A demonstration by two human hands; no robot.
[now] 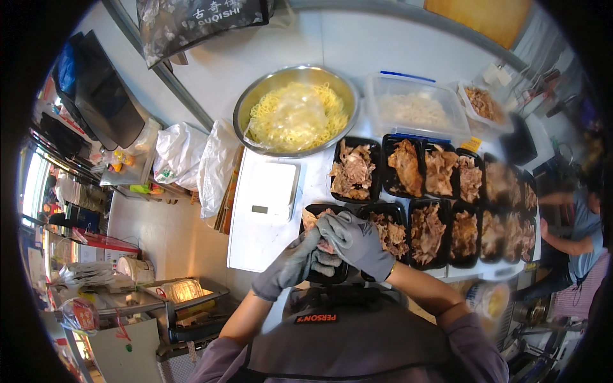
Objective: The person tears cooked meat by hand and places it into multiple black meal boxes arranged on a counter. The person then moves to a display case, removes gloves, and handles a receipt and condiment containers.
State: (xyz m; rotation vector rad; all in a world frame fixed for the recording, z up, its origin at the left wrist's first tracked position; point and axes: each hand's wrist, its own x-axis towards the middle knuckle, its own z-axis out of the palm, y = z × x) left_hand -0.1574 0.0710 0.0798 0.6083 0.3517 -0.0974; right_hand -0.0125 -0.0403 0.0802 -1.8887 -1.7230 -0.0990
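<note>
Both hands wear grey work gloves and meet above a black plastic tray [341,275] at the table's near edge. My left hand [299,261] has its fingers curled around a pinkish piece of cooked meat [325,246]. My right hand [357,239] bends over the same piece from the right, its fingertips against the left glove; the gloves hide most of the meat. More meat [310,221] shows in the tray behind them. Right of my right hand stands another black tray with shredded meat [390,234]. A white digital scale [273,189] lies to the left.
Several meat-filled black trays [428,232] stand in two rows towards the right. Behind are a steel bowl [352,119] of yellow noodles [261,115], a clear plastic box [378,122] with pale contents and a white meat container [483,103]. Another person [582,234] is at the far right.
</note>
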